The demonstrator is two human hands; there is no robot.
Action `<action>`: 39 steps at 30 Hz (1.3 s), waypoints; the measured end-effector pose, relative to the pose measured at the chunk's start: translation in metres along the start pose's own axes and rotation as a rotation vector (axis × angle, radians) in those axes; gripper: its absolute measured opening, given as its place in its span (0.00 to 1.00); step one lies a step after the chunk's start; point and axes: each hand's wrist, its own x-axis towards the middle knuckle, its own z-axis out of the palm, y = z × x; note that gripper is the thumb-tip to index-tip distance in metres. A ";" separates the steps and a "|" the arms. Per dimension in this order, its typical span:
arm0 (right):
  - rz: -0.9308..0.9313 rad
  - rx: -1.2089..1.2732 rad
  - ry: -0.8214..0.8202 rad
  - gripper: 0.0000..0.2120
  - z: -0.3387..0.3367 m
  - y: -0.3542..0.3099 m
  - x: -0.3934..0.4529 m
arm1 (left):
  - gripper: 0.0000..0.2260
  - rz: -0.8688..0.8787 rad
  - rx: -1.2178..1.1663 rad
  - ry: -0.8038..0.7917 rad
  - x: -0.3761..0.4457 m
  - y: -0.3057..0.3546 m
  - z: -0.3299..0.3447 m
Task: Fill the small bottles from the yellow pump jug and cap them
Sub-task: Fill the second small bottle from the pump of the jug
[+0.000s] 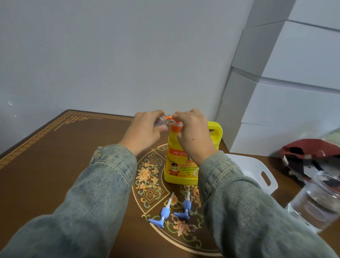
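Note:
The yellow pump jug (181, 168) stands upright in the middle of the brown patterned table (47, 162). My right hand (192, 129) rests on top of its orange pump head (170, 117), pressing on it. My left hand (145, 127) holds a small clear bottle (161, 121) up at the orange spout; most of the bottle is hidden by my fingers. Two blue pump caps (164, 213) (186, 206) with white tubes lie on the table in front of the jug.
A white tray (260, 171) sits right of the jug, partly behind my right arm. A clear glass jar (318, 199) stands at the right edge. A dark red cap (316, 156) lies behind it. White boxes (293, 95) are stacked at the back right.

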 end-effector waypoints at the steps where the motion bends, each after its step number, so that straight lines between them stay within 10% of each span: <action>1: 0.001 -0.002 -0.005 0.10 -0.001 0.000 0.003 | 0.16 0.003 0.004 0.003 0.001 0.001 -0.002; 39: -0.024 -0.009 0.068 0.07 0.005 0.006 0.009 | 0.15 0.047 0.048 0.023 0.007 0.000 -0.002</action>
